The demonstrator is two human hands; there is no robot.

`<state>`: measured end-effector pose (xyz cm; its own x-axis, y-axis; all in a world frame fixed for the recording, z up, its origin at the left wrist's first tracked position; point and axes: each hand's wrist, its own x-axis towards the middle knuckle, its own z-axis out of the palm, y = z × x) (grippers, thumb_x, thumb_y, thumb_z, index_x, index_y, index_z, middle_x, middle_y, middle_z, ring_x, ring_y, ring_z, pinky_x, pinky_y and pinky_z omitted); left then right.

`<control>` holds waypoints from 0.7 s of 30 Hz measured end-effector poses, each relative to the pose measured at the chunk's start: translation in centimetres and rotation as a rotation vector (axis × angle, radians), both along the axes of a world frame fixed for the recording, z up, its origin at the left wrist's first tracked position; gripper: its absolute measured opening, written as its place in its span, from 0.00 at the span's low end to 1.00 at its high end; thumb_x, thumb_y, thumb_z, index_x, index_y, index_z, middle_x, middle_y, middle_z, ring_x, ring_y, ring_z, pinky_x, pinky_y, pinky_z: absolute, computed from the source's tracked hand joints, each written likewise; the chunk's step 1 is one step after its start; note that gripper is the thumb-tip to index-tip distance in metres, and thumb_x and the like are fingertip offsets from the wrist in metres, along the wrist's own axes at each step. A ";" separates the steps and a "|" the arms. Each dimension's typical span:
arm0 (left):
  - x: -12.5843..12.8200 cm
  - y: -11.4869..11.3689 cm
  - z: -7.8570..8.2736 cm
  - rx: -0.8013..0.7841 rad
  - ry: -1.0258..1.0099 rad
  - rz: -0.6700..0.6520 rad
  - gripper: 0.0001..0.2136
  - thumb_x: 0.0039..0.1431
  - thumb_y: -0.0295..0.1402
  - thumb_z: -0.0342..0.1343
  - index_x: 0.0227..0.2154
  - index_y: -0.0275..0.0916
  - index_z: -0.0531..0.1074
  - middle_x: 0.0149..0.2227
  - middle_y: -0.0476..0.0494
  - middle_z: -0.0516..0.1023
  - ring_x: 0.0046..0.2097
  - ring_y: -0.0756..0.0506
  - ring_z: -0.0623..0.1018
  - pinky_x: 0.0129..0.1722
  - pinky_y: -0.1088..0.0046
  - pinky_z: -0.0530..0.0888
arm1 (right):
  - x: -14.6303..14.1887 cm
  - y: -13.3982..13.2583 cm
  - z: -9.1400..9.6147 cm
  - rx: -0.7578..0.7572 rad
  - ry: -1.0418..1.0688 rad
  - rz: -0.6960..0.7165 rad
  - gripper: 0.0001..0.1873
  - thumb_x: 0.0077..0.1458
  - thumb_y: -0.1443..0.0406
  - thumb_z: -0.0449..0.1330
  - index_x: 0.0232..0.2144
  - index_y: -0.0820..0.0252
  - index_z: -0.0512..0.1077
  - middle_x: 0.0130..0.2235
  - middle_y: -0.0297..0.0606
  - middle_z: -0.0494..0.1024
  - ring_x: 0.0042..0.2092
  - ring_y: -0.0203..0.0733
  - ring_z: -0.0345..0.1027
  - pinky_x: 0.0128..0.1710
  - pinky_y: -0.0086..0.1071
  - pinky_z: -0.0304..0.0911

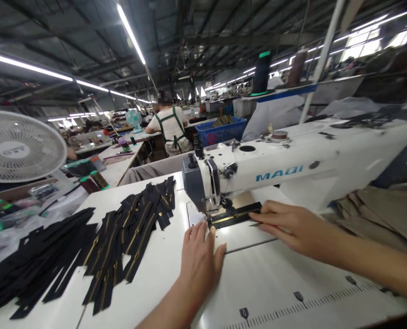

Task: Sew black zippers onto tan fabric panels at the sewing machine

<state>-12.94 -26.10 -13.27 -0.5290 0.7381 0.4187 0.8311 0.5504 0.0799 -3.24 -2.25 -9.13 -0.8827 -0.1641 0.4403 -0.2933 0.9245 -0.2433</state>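
left hand [199, 256] flat on the desk [258, 283], fingers pressed together, tips touching the near end of the black zipper tape [235, 215] just before the presser foot [208, 218]. right hand [288, 226] stretched out, fingers together and laid along the tape's far end, pressing it to the bed of the sewing machine [292, 169]. zipper lying straight under the machine arm, brass teeth up. best kept taut between both hands and square to the foot, left fingertips held clear of the needle, feed even rather than tugged.

further out: heap of black zippers [121, 233] fanned on the desk to the left, well apart from the foot; ruler marks printed along the near desk edge; white fan [18, 146] at far left; blue crate [220, 130] behind the machine; thread cones [261, 73] on a stand above; another person in a green-strapped apron [171, 125] seated at a farther desk. machine arm overhanging the right hand, hiding part of the tape.
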 end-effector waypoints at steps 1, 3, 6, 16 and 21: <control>-0.1 -0.1 -0.2 0.018 0.023 -0.002 0.12 0.57 0.31 0.55 0.44 0.33 0.69 0.50 0.31 0.71 0.52 0.34 0.70 0.50 0.50 0.68 | -1.8 -1.3 -0.2 0.009 -0.068 0.017 0.13 0.63 0.64 0.50 0.40 0.57 0.75 0.33 0.40 0.72 0.34 0.39 0.68 0.33 0.31 0.64; -0.3 -0.2 -0.5 0.053 0.058 -0.014 0.13 0.56 0.30 0.56 0.44 0.34 0.69 0.49 0.31 0.72 0.51 0.33 0.71 0.48 0.49 0.70 | -5.4 -3.4 -0.8 0.040 -0.117 0.004 0.09 0.58 0.67 0.56 0.29 0.60 0.76 0.30 0.39 0.72 0.31 0.41 0.68 0.30 0.32 0.62; -0.7 -0.2 -1.3 0.095 0.053 -0.042 0.15 0.54 0.30 0.55 0.46 0.36 0.69 0.48 0.33 0.73 0.49 0.34 0.72 0.47 0.50 0.71 | -8.7 -4.9 -2.0 0.052 -0.117 0.020 0.08 0.55 0.68 0.58 0.27 0.59 0.77 0.25 0.36 0.73 0.28 0.40 0.68 0.27 0.29 0.60; -1.1 0.2 -3.1 0.172 0.008 -0.017 0.17 0.55 0.34 0.54 0.47 0.37 0.68 0.50 0.34 0.72 0.51 0.33 0.70 0.49 0.49 0.69 | -8.8 -4.0 -4.0 -0.071 -0.047 0.050 0.13 0.60 0.63 0.54 0.30 0.58 0.78 0.23 0.36 0.76 0.24 0.40 0.70 0.24 0.28 0.60; -1.1 -0.2 -1.5 0.114 -0.110 -0.069 0.18 0.55 0.32 0.55 0.49 0.36 0.68 0.50 0.32 0.70 0.52 0.33 0.69 0.48 0.50 0.71 | -9.0 -4.4 -4.0 -0.012 -0.020 0.069 0.15 0.60 0.65 0.52 0.27 0.58 0.77 0.23 0.36 0.76 0.25 0.38 0.69 0.24 0.27 0.59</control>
